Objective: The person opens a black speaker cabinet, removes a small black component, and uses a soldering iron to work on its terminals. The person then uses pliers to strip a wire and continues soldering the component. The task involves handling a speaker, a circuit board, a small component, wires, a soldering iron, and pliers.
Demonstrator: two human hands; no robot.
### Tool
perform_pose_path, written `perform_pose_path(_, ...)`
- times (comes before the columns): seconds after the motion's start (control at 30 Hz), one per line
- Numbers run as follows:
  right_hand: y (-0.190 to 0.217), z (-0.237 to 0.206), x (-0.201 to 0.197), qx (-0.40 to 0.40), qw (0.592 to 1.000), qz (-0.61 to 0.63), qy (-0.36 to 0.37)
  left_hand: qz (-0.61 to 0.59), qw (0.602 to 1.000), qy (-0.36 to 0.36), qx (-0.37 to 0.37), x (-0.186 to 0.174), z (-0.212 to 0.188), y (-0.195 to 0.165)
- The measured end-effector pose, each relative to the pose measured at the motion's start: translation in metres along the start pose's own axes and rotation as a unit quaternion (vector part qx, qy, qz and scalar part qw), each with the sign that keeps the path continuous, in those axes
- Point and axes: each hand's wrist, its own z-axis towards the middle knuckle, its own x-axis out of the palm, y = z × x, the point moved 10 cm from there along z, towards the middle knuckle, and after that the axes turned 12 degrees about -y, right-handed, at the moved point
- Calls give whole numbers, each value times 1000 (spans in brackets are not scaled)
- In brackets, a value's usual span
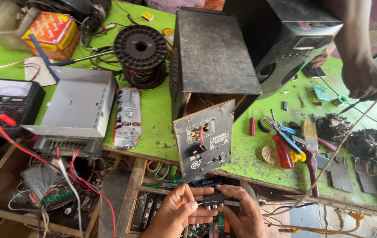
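At the far left, a black analogue meter with a pale dial (8, 101) is being shown on the bright green worktable (153, 114), a red lead trailing from it. Just right of it a grey sheet-metal chassis (78, 105) is lying flat, with a red and yellow cardboard box (52, 33) behind it. A silver foil packet (127, 117) is resting beside the chassis, and a black plastic spool wound with coloured wire (141, 53) is standing behind that.

At the centre a black wooden speaker cabinet (212, 57) is being kept on its side, and its black rear panel with a red wire and sockets (205, 139) is hanging tilted over the table's front edge.

Below that panel, a small black component with short metal pins (213, 199) is being gripped between both hands. The left hand (177, 216) is curled, its fingers closed against the part's left side. The right hand (241, 213) is likewise closed, thumb and fingers pinched on the right side.

Further right, red-handled screwdrivers (283, 152) and a wooden paintbrush (308, 132) are lying on the table. At the upper right another person's hand (364, 79) is being held over the table, closed on a thin dark rod.
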Motion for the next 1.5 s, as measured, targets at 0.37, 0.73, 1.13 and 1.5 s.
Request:
perform_pose_path(0.37,-8,-15,5,39,994,98,-3,49,995,16,88,-4,-14,-1)
perform_pose_path(0.73,10,-21,6,-10,993,113,9,67,998,-18,10,-15,-11,12)
perform_pose_path(1.13,-44,-42,6,180,976,126,-9,-51,997,-42,-36,-17,-8,17)
perform_pose_path(1.5,-46,-44,16,201,954,223,-23,-108,992,-34,-63,-10,-7,23)
